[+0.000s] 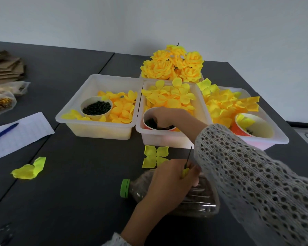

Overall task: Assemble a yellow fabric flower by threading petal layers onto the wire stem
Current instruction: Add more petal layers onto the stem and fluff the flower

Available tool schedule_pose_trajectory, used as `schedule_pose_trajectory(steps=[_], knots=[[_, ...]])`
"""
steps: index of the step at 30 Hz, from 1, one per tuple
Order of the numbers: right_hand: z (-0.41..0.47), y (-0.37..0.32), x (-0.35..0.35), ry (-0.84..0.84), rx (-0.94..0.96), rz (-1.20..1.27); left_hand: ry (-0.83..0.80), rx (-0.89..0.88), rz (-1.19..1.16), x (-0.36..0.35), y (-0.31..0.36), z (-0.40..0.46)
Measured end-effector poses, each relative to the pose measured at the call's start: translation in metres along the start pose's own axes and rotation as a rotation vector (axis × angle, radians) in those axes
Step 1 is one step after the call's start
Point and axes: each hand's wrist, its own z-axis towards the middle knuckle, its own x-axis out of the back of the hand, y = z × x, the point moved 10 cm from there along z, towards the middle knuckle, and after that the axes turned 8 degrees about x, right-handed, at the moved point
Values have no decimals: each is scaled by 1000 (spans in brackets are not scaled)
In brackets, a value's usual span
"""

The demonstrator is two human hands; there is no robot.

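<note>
left hand pinches the stem; right hand digs in the cup, fingers hidden, fetching a piece; next, thread it on.

Right hand: extended forward across the body, wrist bent down, fingers curled downward with the fingertips out of sight. Right forearm: covered by an open-knit sleeve and crossing above the left hand. Left hand: held low and near the body, back of hand up, thumb and fingers pinched together on a thin dark stem.
</note>
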Motion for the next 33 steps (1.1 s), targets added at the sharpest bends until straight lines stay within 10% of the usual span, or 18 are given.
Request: schedule_pose_trajectory(steps=[11,17,33], knots=[[-21,20,20,187,-45,138,0,12,38,1,2,1],[-128,0,68,700,152,843,-7,20,84,-2,-1,4],[-219,-31,3,724,309,1185,58,-76,116,1,2,3]])
